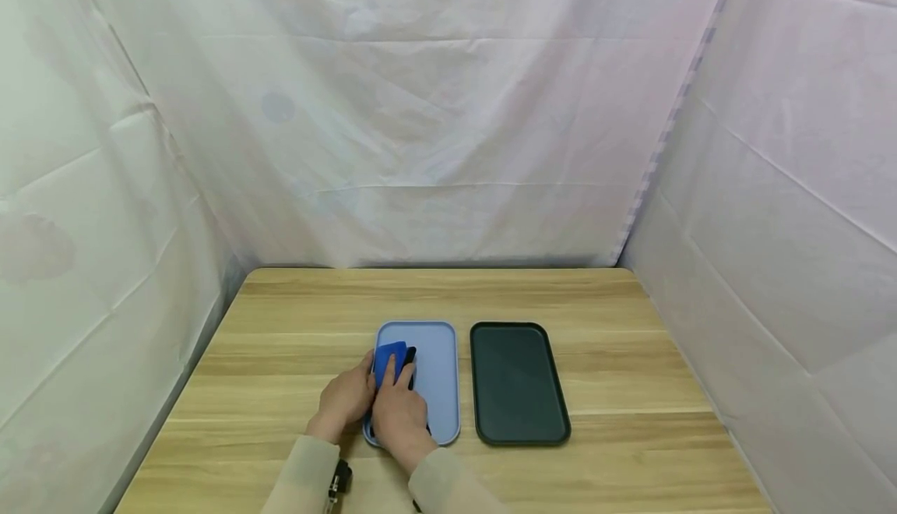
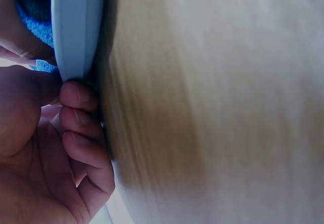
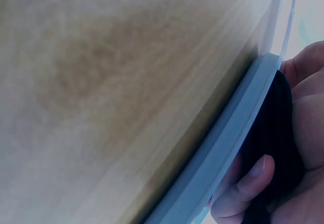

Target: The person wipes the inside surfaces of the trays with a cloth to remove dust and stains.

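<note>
A light blue tray [image 1: 441, 401] lies on the table, with a blue terry cloth [image 1: 392, 352] and a long black item [image 1: 411, 355] over its left part. My left hand [image 1: 346, 397] is at the tray's left edge. Its curled fingers [image 2: 78, 118] meet the outer wall of the rim, with the thumb on the inner side, close to the cloth. My right hand [image 1: 401, 417] reaches over the tray, fingers lying across the cloth and the black item. In the right wrist view it curls round the dark item [image 3: 271, 133]; most of that item is hidden.
To the right of the blue tray lies a dark green tray [image 1: 520, 381], a narrow gap between them. Both sit on a wood-grain table [image 1: 294, 319]. White sheets [image 1: 448, 132] hang behind the table and on both sides.
</note>
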Available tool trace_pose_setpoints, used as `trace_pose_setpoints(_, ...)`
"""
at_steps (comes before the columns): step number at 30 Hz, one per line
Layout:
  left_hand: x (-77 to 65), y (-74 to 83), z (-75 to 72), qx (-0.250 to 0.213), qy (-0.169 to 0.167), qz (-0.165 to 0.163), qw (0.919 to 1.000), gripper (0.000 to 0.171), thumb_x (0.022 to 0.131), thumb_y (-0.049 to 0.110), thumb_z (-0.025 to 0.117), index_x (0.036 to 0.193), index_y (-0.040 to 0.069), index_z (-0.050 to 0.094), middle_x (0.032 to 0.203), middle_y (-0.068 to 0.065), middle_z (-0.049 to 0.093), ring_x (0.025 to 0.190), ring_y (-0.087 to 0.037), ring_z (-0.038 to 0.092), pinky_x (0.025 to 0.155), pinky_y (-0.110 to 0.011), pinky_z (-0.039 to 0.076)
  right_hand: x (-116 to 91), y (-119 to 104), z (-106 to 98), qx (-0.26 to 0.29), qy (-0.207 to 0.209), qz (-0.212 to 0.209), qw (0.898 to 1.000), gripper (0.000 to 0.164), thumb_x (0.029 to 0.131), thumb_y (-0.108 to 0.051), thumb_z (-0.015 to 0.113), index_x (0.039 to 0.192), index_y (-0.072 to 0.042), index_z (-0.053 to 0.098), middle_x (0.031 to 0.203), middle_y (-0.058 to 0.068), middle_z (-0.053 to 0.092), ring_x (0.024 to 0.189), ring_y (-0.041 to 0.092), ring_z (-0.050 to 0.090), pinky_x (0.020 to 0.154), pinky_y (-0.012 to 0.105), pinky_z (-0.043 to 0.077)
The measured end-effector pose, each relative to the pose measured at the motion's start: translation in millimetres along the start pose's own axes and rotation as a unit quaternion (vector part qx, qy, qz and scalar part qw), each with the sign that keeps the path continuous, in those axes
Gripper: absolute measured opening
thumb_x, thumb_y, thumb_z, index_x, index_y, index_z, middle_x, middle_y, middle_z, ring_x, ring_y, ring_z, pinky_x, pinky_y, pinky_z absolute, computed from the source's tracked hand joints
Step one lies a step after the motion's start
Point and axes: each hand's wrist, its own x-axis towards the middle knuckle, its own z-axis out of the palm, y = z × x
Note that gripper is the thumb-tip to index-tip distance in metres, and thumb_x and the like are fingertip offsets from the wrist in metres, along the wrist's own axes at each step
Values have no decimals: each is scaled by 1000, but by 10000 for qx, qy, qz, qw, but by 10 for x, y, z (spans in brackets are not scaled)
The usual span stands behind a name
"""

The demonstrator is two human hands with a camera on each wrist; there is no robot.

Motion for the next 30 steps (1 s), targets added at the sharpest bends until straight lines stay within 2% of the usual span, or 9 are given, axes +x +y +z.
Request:
trace_pose_setpoints(6, 8, -12, -4, 7, 6, -58, 10000, 53, 99, 24, 45, 151, 14, 36, 121, -18, 66, 72, -22, 58, 57, -37, 44, -33, 5, 9, 38, 21, 25, 10000, 77, 96, -37, 56, 157, -16, 15, 152, 25, 30, 46, 23, 52, 42, 36, 41)
trace_pose_setpoints(12, 15, -3, -1, -34, -2, -70, 10000, 54, 99, 24, 46, 151, 15, 35, 118, -16, 67, 71, -21, 57, 57, -36, 43, -26, 66, -16, 394, -58, 16, 9992, 72, 97, -42, 52, 156, -20, 17, 154, 23, 28, 45, 22, 49, 42, 36, 40)
trace_pose_setpoints(21, 32, -18, 18, 21, -42, -68, 10000, 55, 99, 25, 47, 151, 14, 34, 120, -17, 66, 72, -21, 58, 59, -38, 45, -13, 199, 13, 479, -125, -154, 9987, 72, 95, -45, 56, 155, -29, 20, 153, 17, 32, 53, 23, 52, 46, 36, 40)
trace_pose_setpoints(30, 34, -11, 23, 25, -9, -90, 10000, 55, 99, 26, 47, 151, 13, 35, 125, -19, 64, 74, -21, 58, 60, -39, 47, -34, 322, -64, 568, -242, -248, 9978, 73, 93, -45, 59, 154, -36, 20, 154, 12, 32, 51, 22, 49, 47, 35, 39)
